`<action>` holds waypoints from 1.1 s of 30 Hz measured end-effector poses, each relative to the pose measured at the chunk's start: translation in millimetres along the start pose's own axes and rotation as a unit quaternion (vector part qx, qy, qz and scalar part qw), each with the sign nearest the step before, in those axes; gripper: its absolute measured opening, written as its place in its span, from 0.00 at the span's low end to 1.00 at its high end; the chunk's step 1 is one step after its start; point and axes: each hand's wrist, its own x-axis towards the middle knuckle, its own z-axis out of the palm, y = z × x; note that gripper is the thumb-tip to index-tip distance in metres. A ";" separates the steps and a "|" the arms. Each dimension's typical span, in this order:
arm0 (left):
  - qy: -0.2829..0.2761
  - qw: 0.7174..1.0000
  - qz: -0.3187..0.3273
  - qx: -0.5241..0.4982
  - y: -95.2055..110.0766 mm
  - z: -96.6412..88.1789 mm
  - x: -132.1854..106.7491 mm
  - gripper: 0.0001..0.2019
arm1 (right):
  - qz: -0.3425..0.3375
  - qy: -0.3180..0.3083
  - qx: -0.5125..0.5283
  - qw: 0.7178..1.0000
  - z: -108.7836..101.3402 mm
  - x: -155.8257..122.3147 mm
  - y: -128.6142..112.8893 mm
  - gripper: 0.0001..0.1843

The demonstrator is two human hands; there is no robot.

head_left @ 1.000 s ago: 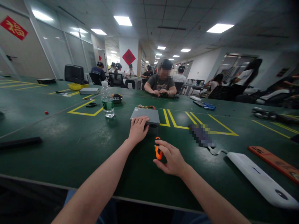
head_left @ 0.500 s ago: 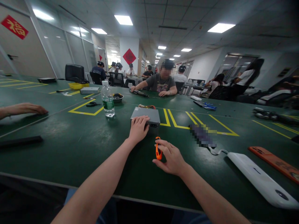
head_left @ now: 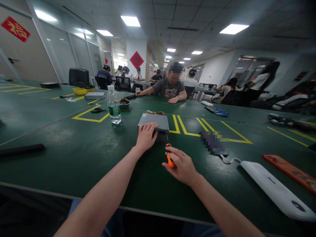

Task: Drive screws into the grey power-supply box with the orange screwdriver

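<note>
A grey metal box [head_left: 158,121] with coloured wires at its back lies on the green table [head_left: 74,154]. My left hand [head_left: 146,135] rests on its near left corner, fingers curled over the top edge. My right hand [head_left: 181,164] is closed round the orange handle of a screwdriver [head_left: 169,158]. The thin shaft points up toward the box's near face, and the tip is just at it.
A water bottle [head_left: 114,107] stands left of the box. A white flat device [head_left: 276,191] with a cable and an orange strip [head_left: 290,171] lie to the right. A black bar [head_left: 21,149] lies at left. A person [head_left: 170,87] sits across the table; others sit behind.
My right hand turned the screwdriver so its handle leans right and the shaft reaches the box. The hand at the left edge has gone. The person opposite reaches toward a bowl.
</note>
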 end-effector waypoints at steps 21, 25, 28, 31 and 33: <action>0.001 1.000 -0.001 -0.002 0.6 -1.0 0.1 0.14 | 0.025 -0.051 -0.007 0.998 -4.6 0.6 -2.7 0.14; 0.000 1.000 -0.003 -0.002 1.6 -1.9 0.1 0.14 | 0.009 -0.067 -0.007 0.998 -5.1 2.8 -3.8 0.17; -0.005 1.000 -0.005 -0.002 2.0 -2.2 0.1 0.14 | 0.003 -0.037 -0.023 0.999 -2.4 3.5 -3.0 0.18; -0.006 1.000 -0.005 -0.004 1.6 -1.8 0.0 0.15 | 0.007 -0.008 -0.029 1.000 0.4 2.8 -2.5 0.15; -0.003 1.000 -0.004 -0.005 1.2 -1.3 -0.1 0.15 | 0.013 -0.008 -0.017 1.000 0.8 1.8 -2.5 0.11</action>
